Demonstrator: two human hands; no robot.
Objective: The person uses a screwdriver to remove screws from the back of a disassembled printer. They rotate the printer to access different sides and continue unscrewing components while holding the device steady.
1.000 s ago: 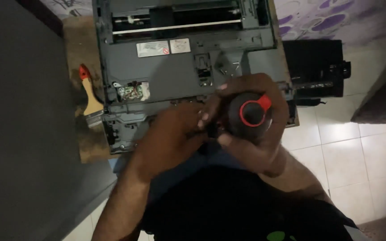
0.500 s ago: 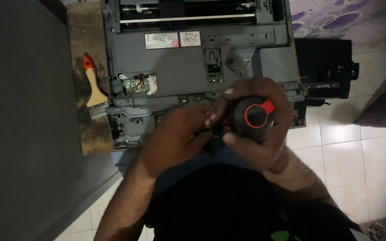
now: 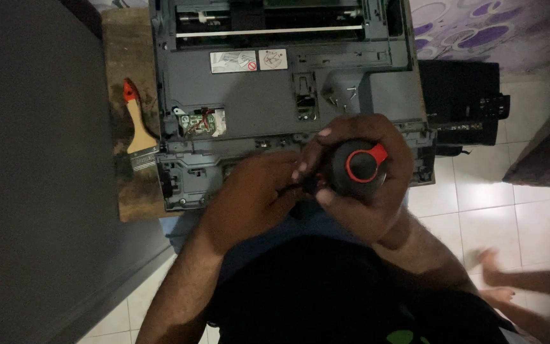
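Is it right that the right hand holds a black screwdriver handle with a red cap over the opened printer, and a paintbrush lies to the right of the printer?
Not quite. The head view shows the paintbrush to the left of the printer, on the wooden board. The rest holds: the right hand grips the black, red-capped screwdriver handle over the opened printer.

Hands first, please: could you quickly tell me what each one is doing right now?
Left hand: curled at the front of the tool; its grip cannot be told.
Right hand: closed around the round black screwdriver handle with a red cap.
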